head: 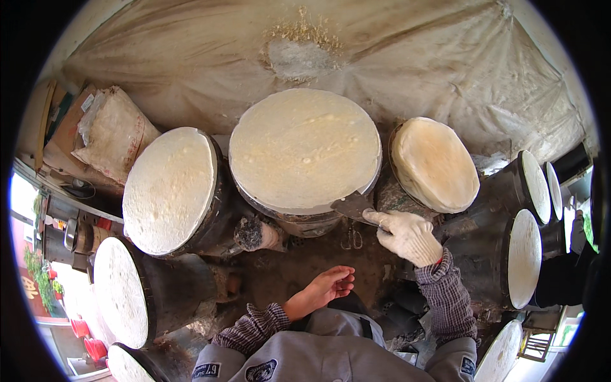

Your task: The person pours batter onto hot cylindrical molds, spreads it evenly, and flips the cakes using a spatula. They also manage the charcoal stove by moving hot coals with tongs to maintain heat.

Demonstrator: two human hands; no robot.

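Observation:
My right hand [411, 238], in a white knitted glove, grips a dark flat metal scraper [352, 205]. The scraper's blade lies at the near right rim of the middle round griddle, against the edge of a thin pale flatbread [305, 150] that covers nearly the whole griddle top. My left hand [324, 289] is bare, fingers loosely curled and apart, and holds nothing; it hovers in front of my body. To the right, a thick stack of round flatbreads [437, 164] rests on a round support. Another sheet of flatbread [169, 191] coats the griddle on the left.
More drum-shaped stoves with pale flatbread tops stand around me, among them one at left [121, 292] and one at right [524, 259]. A short charred cylinder [255, 234] sits between two stoves. A white sack [117, 133] leans at the back left, before a stained sheet [405, 62].

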